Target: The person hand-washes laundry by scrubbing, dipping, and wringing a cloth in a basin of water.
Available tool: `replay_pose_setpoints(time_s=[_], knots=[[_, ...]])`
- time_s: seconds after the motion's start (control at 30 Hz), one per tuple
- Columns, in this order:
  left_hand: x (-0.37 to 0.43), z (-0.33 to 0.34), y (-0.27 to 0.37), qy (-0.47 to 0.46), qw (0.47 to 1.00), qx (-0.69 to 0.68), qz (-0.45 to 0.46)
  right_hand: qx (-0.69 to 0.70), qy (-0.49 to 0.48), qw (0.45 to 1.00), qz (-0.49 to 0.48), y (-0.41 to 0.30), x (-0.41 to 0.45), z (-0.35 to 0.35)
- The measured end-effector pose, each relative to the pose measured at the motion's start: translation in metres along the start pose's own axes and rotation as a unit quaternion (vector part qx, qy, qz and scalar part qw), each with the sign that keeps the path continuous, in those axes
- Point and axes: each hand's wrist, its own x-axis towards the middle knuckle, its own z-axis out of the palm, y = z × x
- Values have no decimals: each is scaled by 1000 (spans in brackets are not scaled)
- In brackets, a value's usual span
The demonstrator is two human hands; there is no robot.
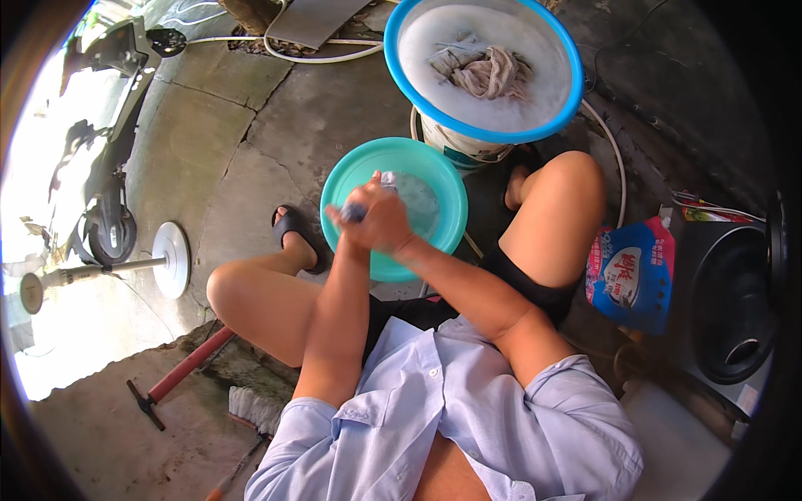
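Both hands are together over the left part of a green plastic basin [455,232] holding sudsy water [421,203]. My right hand [383,219] is closed on a wet cloth [388,180], a pale part of which sticks out above the fingers and a dark part at the left. My left hand [357,235] presses against the same bunch; the hands overlap and are blurred, so which fingers belong to which is hard to tell. Beyond stands a large blue-rimmed tub [401,75] of foamy water, with grey and beige cloths [492,72] in it, above a white bucket [460,141].
A blue and pink detergent pouch [633,275] and a black speaker-like box [683,282] are at the right. At the left lie a red-handled tool [191,363] and a white-bristled brush [254,407]; a fan-like stand [170,260] and a scooter [116,125] are farther off. A white hose [326,61] crosses the concrete.
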Motion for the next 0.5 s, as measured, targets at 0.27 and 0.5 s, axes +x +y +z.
replay_pose_setpoints(time_s=[0.27,0.5], knots=[[20,51,-34,197,962,180,-49,-87,36,946,309,100,19,-29],[29,6,-7,195,977,81,11,-65,13,978,197,83,-7,16]])
